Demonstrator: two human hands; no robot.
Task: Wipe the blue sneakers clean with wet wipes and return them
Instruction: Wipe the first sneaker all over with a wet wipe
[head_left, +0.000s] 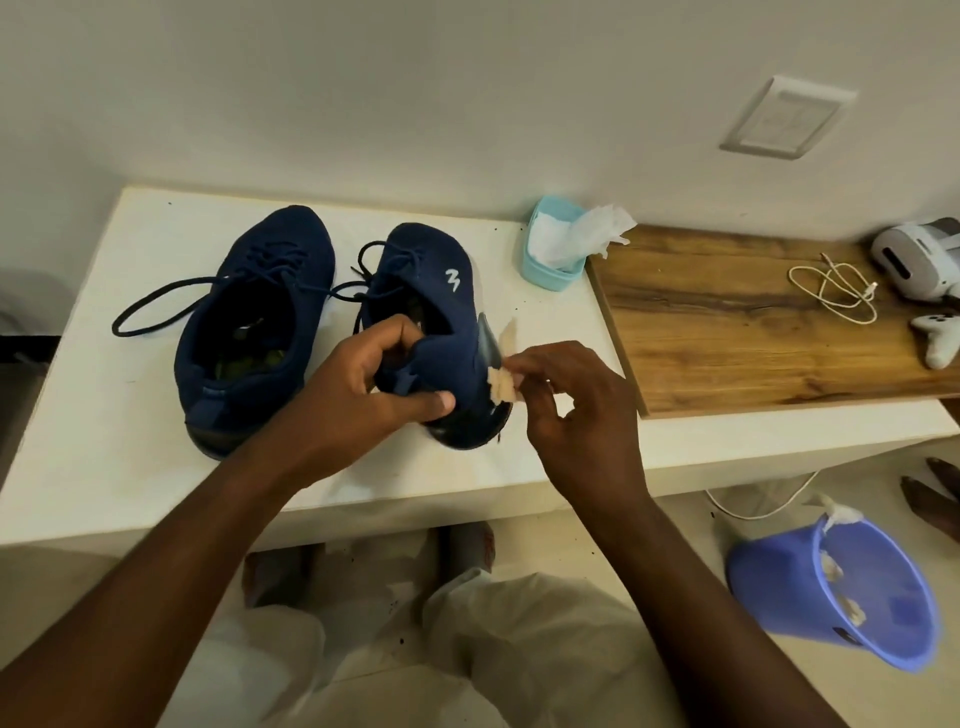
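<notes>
Navy knit on both shoes of the pair, up on the white counter (104, 415). Left sneaker (249, 322) flat on its sole, laces loose and trailing toward the counter's left edge, well apart from either hand. Right sneaker (431, 312) just beside it, tilted, dark sole edge turned to the right, a small white mark showing on the upper side.

Left hand (353, 389) gripping that tilted shoe at the heel: fingers curled into the opening, thumb laid flat across the outside of the heel. Right hand (576, 410) pinching a small folded wipe (501, 387), stained beige, between thumb and fingertips, and holding it against the heel side where knit meets sole.

Behind the pair, near the wall, a pale blue wipes box (550, 260) with a white sheet (597, 228) poking out of the top. To its right, a wooden board (753, 322) lying on the counter and bearing a coiled white cable (836, 291), a white headset (919, 260) and a white controller (940, 338).

Down on the floor at lower right, a blue bin (769, 587) with crumpled used wipes inside and one draped over the rim.
</notes>
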